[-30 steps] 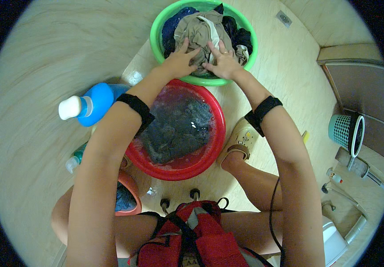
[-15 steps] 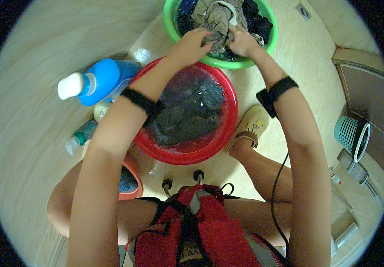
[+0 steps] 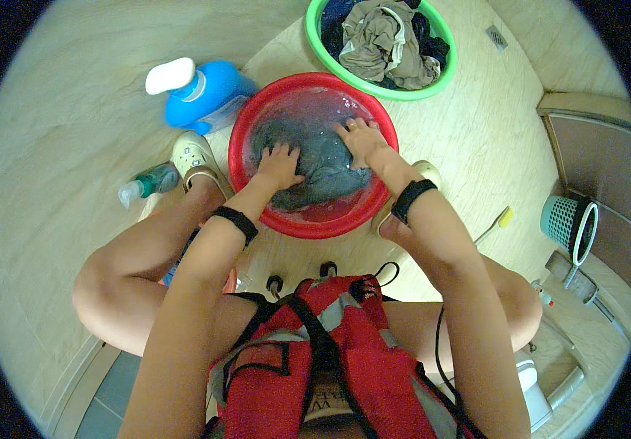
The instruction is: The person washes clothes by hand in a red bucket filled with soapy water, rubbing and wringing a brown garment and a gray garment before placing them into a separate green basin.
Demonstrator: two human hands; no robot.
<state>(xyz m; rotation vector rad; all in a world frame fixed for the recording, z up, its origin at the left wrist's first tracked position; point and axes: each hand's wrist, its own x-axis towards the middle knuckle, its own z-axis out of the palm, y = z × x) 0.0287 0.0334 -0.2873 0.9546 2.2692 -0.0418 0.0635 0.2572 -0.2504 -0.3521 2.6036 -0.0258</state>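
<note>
In front of me is a red basin (image 3: 317, 228) of cloudy, sudsy water with a dark grey-green cloth (image 3: 323, 154) soaking in it. My left hand (image 3: 280, 166) is spread over the left part of the cloth, fingers apart. On the right, my right hand (image 3: 361, 140) lies over the cloth's edge near the basin wall, its fingers also parted. Neither hand grips the cloth. Beyond, a green basin (image 3: 416, 94) holds a khaki garment (image 3: 374, 40) with white trim on top of dark clothes.
A blue bottle with white cap (image 3: 209, 91) stands left of the red basin; a small green bottle (image 3: 157, 179) lies nearer me. Clogs (image 3: 194, 151) flank the basin. To the right are a yellow-headed brush (image 3: 505, 216), a teal basket (image 3: 558, 217) and a floor drain (image 3: 497, 38).
Both hands have left the khaki garment in the green basin and come back toward me, down onto the dark cloth in the red basin. The view has shifted too.
</note>
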